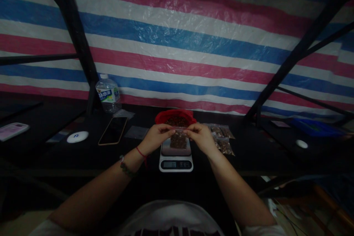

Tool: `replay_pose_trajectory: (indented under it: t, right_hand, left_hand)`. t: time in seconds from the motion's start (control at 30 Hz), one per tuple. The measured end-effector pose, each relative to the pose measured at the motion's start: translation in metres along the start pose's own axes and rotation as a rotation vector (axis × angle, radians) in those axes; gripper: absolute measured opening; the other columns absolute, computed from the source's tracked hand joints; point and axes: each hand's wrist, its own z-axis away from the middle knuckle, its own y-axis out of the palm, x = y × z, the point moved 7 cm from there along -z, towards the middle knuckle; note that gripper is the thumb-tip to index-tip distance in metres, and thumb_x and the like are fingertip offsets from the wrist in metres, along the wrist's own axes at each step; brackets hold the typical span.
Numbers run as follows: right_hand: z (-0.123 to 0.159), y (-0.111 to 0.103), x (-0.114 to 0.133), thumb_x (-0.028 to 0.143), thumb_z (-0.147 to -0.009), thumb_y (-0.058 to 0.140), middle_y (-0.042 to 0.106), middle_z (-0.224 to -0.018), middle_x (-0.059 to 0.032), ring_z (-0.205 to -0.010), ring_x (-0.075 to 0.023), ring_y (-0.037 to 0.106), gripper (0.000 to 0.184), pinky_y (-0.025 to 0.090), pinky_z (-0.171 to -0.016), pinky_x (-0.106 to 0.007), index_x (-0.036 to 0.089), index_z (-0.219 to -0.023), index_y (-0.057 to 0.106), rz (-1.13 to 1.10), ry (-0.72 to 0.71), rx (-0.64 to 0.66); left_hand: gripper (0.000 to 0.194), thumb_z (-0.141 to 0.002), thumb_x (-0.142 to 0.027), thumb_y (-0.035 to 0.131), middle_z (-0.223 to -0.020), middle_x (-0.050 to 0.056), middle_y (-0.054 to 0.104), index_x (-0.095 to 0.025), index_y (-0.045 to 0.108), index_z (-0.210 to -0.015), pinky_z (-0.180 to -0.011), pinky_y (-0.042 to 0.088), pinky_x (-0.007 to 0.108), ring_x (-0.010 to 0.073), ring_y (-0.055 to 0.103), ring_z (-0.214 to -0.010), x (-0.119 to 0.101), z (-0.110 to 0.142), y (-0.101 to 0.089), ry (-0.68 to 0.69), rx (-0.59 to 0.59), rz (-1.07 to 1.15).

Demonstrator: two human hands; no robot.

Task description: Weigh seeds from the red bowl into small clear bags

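Left hand (159, 135) + right hand (203, 137): pinching 1 filled bag (178, 141) by top edge | bag midway between, over scale (176, 157) | edge runs left-right | neither nearer

Striped sheeting (171, 44) behind the dark desk (69, 158)
From the middle of our view, we see its red, white and blue bands at twelve o'clock, a labelled clear bottle (108, 96) at nine, and a dark-screened phone (113, 131) between eight and nine, a white oval object (77, 137) near it. Towards three, we find a blurred blue item (318, 127) and a small white oval (302, 143).
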Motion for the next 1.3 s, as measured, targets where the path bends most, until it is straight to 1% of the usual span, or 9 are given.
replay_pose_trajectory:
  t: [0.1, 0.2, 0.37, 0.53, 0.63, 0.73, 0.97, 1.1, 1.3]
  right_hand:
    - [0.003, 0.004, 0.0, 0.033, -0.071, 0.067, 0.062, -0.058, 0.0008, -0.05, -0.0112, 0.053, 0.016, 0.04, -0.049, -0.022, 0.017, -0.073, 0.069, -0.034, 0.002, 0.073]
    - [0.003, 0.003, 0.001, 0.033, -0.072, 0.067, 0.063, -0.061, -0.0002, -0.054, -0.0121, 0.054, 0.016, 0.041, -0.053, -0.023, 0.017, -0.07, 0.068, -0.031, -0.039, 0.055]
    - [0.005, 0.002, 0.001, 0.032, -0.074, 0.065, 0.066, -0.067, -0.0015, -0.061, -0.0136, 0.056, 0.016, 0.043, -0.059, -0.024, 0.018, -0.07, 0.068, 0.06, -0.105, -0.022]
    - [0.007, 0.003, 0.002, 0.033, -0.074, 0.065, 0.067, -0.07, -0.0025, -0.064, -0.0146, 0.058, 0.015, 0.044, -0.06, -0.025, 0.018, -0.073, 0.069, 0.032, -0.11, -0.061]
    - [0.008, 0.005, 0.002, 0.032, -0.074, 0.066, 0.067, -0.07, -0.0028, -0.064, -0.0148, 0.058, 0.014, 0.044, -0.06, -0.025, 0.018, -0.072, 0.069, 0.026, -0.106, -0.057]
    - [0.008, 0.008, 0.002, 0.032, -0.071, 0.069, 0.069, -0.072, -0.0032, -0.063, -0.0151, 0.059, 0.013, 0.045, -0.06, -0.025, 0.019, -0.073, 0.07, 0.014, -0.108, -0.048]
    - [0.011, 0.013, 0.01, 0.03, -0.074, 0.067, 0.067, -0.071, -0.0029, -0.064, -0.0143, 0.059, 0.011, 0.046, -0.059, -0.025, 0.02, -0.072, 0.07, 0.054, -0.213, -0.019]
    - [0.014, 0.016, 0.014, 0.026, -0.076, 0.065, 0.067, -0.074, -0.0035, -0.07, -0.0153, 0.061, 0.007, 0.047, -0.062, -0.025, 0.02, -0.074, 0.07, 0.05, -0.278, -0.018]
    - [0.018, 0.017, 0.023, 0.021, -0.075, 0.065, 0.068, -0.075, -0.0038, -0.072, -0.0162, 0.063, 0.006, 0.049, -0.068, -0.028, 0.021, -0.071, 0.069, 0.127, -0.331, -0.026]
  left_hand:
    - [0.025, -0.071, -0.036, 0.069, -0.082, 0.005, 0.072, -0.014, 0.069, -0.081, -0.073, 0.052, 0.028, 0.017, 0.065, -0.076, -0.008, 0.001, -0.009, 0.046, -0.073, -0.033]
    - [0.025, -0.07, -0.037, 0.069, -0.079, 0.005, 0.071, -0.014, 0.068, -0.079, -0.071, 0.052, 0.027, 0.017, 0.065, -0.074, -0.012, 0.001, -0.014, 0.073, -0.124, -0.068]
    - [0.024, -0.073, -0.038, 0.064, -0.072, 0.003, 0.07, -0.015, 0.067, -0.076, -0.063, 0.05, 0.025, 0.0153, 0.063, -0.067, -0.01, -0.001, -0.014, 0.083, -0.099, -0.209]
    - [0.027, -0.074, -0.041, 0.063, -0.075, 0.004, 0.07, -0.014, 0.067, -0.078, -0.064, 0.05, 0.025, 0.0154, 0.063, -0.068, -0.011, 0.002, -0.01, 0.114, -0.06, -0.169]
    - [0.027, -0.074, -0.041, 0.063, -0.076, 0.004, 0.071, -0.014, 0.068, -0.079, -0.066, 0.051, 0.025, 0.016, 0.064, -0.07, -0.012, 0.003, -0.006, 0.121, -0.023, -0.18]
    - [0.026, -0.077, -0.039, 0.061, -0.076, 0.004, 0.07, -0.015, 0.069, -0.078, -0.066, 0.05, 0.025, 0.0164, 0.064, -0.071, -0.014, 0.004, -0.004, 0.131, -0.019, -0.224]
    - [0.024, -0.079, -0.038, 0.06, -0.08, 0.004, 0.071, -0.016, 0.07, -0.082, -0.068, 0.05, 0.025, 0.0164, 0.064, -0.073, -0.02, 0.01, 0.002, 0.165, 0.009, -0.302]
    - [0.022, -0.081, -0.035, 0.059, -0.078, 0.004, 0.071, -0.017, 0.07, -0.078, -0.069, 0.049, 0.024, 0.0158, 0.064, -0.073, -0.03, 0.014, 0.004, 0.221, 0.01, -0.398]
    - [0.019, -0.084, -0.031, 0.056, -0.082, 0.005, 0.07, -0.017, 0.068, -0.083, -0.074, 0.047, 0.026, 0.0164, 0.064, -0.077, -0.042, 0.021, 0.012, 0.327, 0.031, -0.475]
